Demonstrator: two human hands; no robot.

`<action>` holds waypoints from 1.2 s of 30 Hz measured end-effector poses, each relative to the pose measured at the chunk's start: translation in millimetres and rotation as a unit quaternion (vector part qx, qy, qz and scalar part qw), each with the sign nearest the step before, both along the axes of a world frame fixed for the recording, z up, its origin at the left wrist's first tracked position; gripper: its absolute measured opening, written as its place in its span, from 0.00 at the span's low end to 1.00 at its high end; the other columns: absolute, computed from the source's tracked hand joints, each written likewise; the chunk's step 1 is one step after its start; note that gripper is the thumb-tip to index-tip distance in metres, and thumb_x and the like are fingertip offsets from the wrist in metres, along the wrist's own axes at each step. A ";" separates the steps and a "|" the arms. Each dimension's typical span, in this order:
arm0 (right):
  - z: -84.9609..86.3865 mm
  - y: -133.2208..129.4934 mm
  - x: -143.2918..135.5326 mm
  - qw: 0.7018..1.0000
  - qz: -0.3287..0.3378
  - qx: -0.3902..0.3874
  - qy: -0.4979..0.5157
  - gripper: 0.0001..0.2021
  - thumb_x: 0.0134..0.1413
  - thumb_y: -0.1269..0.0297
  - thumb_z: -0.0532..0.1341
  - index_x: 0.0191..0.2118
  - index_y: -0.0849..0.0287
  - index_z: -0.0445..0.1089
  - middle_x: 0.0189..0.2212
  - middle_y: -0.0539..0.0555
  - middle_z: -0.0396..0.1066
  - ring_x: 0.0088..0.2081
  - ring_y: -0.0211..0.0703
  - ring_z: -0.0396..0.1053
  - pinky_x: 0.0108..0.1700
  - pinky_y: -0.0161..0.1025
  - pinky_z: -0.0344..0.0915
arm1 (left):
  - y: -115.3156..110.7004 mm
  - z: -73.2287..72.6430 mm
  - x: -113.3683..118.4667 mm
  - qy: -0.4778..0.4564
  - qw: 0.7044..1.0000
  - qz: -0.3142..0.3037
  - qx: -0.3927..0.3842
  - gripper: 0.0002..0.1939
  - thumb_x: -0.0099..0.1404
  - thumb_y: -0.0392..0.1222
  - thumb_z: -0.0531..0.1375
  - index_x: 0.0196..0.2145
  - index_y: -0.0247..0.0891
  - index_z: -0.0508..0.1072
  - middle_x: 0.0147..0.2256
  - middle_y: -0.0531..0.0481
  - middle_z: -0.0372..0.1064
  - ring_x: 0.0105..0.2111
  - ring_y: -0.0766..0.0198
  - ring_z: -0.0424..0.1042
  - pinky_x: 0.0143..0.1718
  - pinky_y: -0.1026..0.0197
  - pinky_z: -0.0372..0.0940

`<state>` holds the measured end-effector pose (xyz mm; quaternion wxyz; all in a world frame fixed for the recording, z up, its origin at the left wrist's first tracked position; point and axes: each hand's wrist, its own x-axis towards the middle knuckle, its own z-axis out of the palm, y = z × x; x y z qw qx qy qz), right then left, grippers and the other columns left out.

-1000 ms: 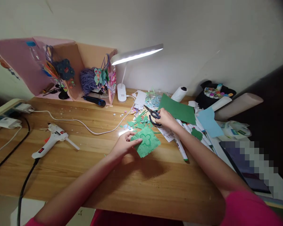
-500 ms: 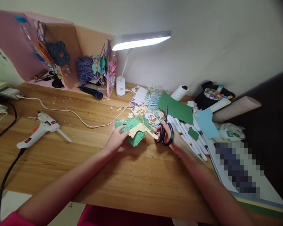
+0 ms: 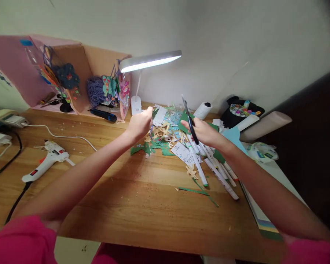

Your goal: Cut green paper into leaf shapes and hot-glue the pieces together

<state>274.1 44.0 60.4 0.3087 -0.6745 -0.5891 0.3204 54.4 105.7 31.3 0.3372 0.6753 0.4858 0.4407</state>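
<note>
My right hand [image 3: 205, 132] is wrapped round black-handled scissors [image 3: 191, 126], their blades pointing up and away above the desk. Over the far side of the scrap pile, my left hand [image 3: 141, 124] is closed in a fist-like grip. A bit of green shows at its fingertips, but I cannot make out what it holds. Below and between the hands lie cut paper scraps [image 3: 162, 132] in cream, blue and green. A green paper sheet [image 3: 185, 119] is partly hidden behind the scissors and right hand. White markers [image 3: 198, 165] and a small white card with a line drawing [image 3: 182, 152] lie nearer.
A glue gun [image 3: 48, 161] rests at left, near plugged-in adapters [image 3: 15, 121]. A lit lamp [image 3: 151, 61] stands behind, beside a cardboard shelf [image 3: 104, 55] holding purple yarn [image 3: 95, 90]. At right are a thread spool [image 3: 202, 110], a black marker holder [image 3: 228, 117] and stacked paper [image 3: 280, 183].
Both hands have moved forward and up. The green and cream paper pieces are gone from my left hand. Markers have shifted nearer, and the drawing and thin green strips now show on the desk.
</note>
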 end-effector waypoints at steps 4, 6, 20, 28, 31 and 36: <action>-0.6 -38.5 23.7 0.979 0.064 -0.021 -0.194 0.15 0.46 0.53 0.64 0.23 0.56 0.61 0.17 0.48 0.65 0.21 0.40 0.63 0.23 0.35 0.54 | -11.3 17.3 -8.5 0.112 0.985 -0.011 0.132 0.01 0.59 0.35 0.58 0.31 0.36 0.69 0.27 0.48 0.65 0.29 0.61 0.66 0.34 0.60 0.56; -16.1 -74.3 31.0 0.978 0.134 -0.071 -0.145 0.10 0.45 0.58 0.64 0.26 0.57 0.64 0.22 0.50 0.71 0.24 0.43 0.67 0.25 0.36 0.59 | -27.6 16.1 -20.2 0.148 0.973 0.019 0.178 0.05 0.60 0.38 0.58 0.36 0.37 0.69 0.28 0.50 0.65 0.28 0.63 0.65 0.32 0.61 0.55; -91.2 -129.9 -14.8 0.992 0.049 0.008 -0.116 0.07 0.37 0.73 0.59 0.25 0.54 0.64 0.24 0.49 0.71 0.27 0.45 0.68 0.28 0.37 0.57 | -68.9 -40.2 -54.5 -0.280 0.939 0.163 -0.115 0.10 0.53 0.43 0.61 0.32 0.37 0.67 0.31 0.51 0.68 0.27 0.68 0.68 0.25 0.67 0.66; -106.6 -27.9 -49.1 0.992 -0.071 0.088 -0.060 0.08 0.39 0.63 0.62 0.26 0.56 0.62 0.27 0.53 0.70 0.32 0.48 0.67 0.35 0.41 0.61 | -86.0 -50.4 -46.8 -0.294 0.938 0.121 -0.139 0.14 0.53 0.47 0.62 0.35 0.38 0.66 0.33 0.53 0.67 0.32 0.68 0.68 0.30 0.68 0.66; -94.3 -11.3 -50.5 0.989 -0.107 0.099 0.012 0.13 0.45 0.52 0.59 0.28 0.56 0.61 0.27 0.54 0.70 0.31 0.47 0.68 0.33 0.41 0.64 | -93.6 -51.5 -40.3 -0.296 0.934 0.076 -0.186 0.16 0.51 0.47 0.63 0.35 0.36 0.67 0.33 0.51 0.69 0.31 0.66 0.69 0.30 0.66 0.66; -72.6 -58.5 -51.9 0.968 -0.015 -0.020 0.251 0.28 0.50 0.34 0.46 0.26 0.57 0.63 0.25 0.55 0.71 0.22 0.42 0.70 0.30 0.41 0.69 | -104.7 -47.5 -32.0 -0.301 0.920 0.009 -0.251 0.20 0.46 0.47 0.67 0.34 0.33 0.69 0.32 0.47 0.73 0.30 0.64 0.72 0.30 0.64 0.66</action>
